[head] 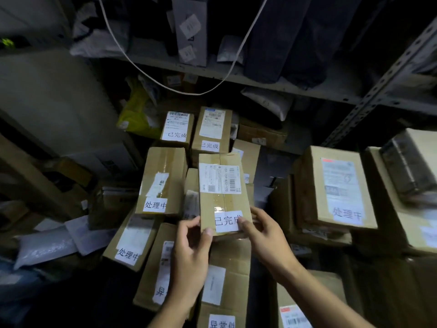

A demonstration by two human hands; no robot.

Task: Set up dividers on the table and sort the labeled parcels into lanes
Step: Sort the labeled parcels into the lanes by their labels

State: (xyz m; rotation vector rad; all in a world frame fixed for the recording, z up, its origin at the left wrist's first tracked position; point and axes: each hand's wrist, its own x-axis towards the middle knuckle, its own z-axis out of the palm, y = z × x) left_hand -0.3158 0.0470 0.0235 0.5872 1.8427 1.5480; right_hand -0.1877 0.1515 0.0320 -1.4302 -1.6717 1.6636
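I hold a brown cardboard parcel (222, 185) with a barcode sticker and a white label reading 已完成, raised over the pile in the middle of the view. My left hand (191, 252) grips its near left corner, thumb on top. My right hand (264, 235) grips its near right corner, thumb pressing on the white label. Behind it lie two parcels with the same 已完成 label (177, 131) (211, 131). Left of it are two parcels labeled 处理中 (163, 183) (132, 242). Below my hands sit parcels with a label starting 异常 (224, 294). No divider is visible.
A large box labeled 处理中 (338, 188) rests on a stack at the right. A metal shelf (260, 84) with dark bags and a hanging white cable (179, 91) runs across the back. Grey mailer bags (47, 247) and a yellow bag (137, 110) lie at the left.
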